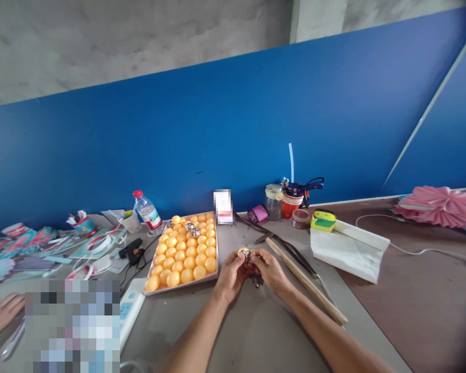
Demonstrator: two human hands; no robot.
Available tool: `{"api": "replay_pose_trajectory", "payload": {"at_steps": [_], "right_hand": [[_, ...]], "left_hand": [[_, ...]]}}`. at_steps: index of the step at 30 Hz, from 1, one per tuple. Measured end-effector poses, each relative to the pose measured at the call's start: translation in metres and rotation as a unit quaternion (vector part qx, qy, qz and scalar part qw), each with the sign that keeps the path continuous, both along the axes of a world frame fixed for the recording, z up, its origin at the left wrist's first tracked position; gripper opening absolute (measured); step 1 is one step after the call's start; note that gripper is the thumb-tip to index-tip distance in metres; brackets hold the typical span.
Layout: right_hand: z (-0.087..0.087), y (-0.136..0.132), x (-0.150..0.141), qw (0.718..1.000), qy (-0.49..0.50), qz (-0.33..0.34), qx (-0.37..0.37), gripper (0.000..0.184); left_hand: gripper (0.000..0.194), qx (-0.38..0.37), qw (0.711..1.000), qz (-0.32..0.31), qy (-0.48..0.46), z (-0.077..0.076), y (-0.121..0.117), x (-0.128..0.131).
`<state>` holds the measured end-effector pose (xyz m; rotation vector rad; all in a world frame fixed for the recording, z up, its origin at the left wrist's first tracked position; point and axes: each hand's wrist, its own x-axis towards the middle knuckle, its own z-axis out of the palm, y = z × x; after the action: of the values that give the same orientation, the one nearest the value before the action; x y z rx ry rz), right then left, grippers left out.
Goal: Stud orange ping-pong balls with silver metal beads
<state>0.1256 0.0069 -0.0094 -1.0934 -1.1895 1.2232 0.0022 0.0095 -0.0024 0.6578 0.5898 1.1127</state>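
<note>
Holding an orange ball (242, 251) between the fingers of the left hand (230, 272), closed narrow around it. Drawn narrow too in the right hand (271, 269), at the ball's right side among silvery pieces (247, 256); cannot tell the exact thing pinched there. See just below the fingers, between the palms, a dark glinting cluster (258, 281). Left of the fingers, see a tray (182, 288) packed with orange balls (187, 275), bearing a few silvery clumps (194, 232) toward the far side. Farther left of the fingers, past the tray, note a red-capped bottle (149, 215), a black glue gun (131, 251) and a white power strip (130, 311). Just right of the fingers, find wooden sticks (306, 282) slanting across the tabletop (241, 336); farther right, a white sheet (349, 251) and a yellow-green container (323, 221). Beyond the fingers, notice a white box (223, 207), a purple object (258, 213), a glass jar (274, 202) and a red cup (292, 206) of tools. Far left of the fingers, spot another person's hand (3, 313).
</note>
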Motion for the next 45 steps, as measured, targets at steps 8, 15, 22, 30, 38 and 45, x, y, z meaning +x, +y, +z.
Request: {"api": "replay_pose_trajectory", "payload": {"at_steps": [8,15,22,30,38,45], "right_hand": [[-0.001,-0.001,0.001,1.000,-0.005,0.006,0.006,0.020],[-0.005,0.000,-0.004,0.999,-0.015,-0.035,-0.004,0.013],[-0.002,0.002,0.000,0.998,-0.043,-0.052,0.007,0.018],[0.001,0.013,0.035,0.905,-0.392,-0.083,0.143,0.018],[-0.001,0.008,0.032,0.792,-0.602,0.010,0.100,0.018],[0.000,0.009,0.032,0.806,-0.583,0.000,0.100,0.027]], "left_hand": [[0.029,0.028,0.999,0.018,0.032,-0.002,0.000,0.001],[0.032,0.050,0.997,0.027,0.058,0.000,-0.005,0.002],[0.031,0.038,0.998,0.018,0.049,0.002,-0.006,0.002],[0.029,-0.009,0.999,0.039,0.015,0.001,0.004,-0.005],[0.028,-0.038,0.999,0.032,0.002,0.004,0.002,-0.005],[0.022,-0.076,0.997,0.029,-0.003,0.003,0.003,-0.004]]}}
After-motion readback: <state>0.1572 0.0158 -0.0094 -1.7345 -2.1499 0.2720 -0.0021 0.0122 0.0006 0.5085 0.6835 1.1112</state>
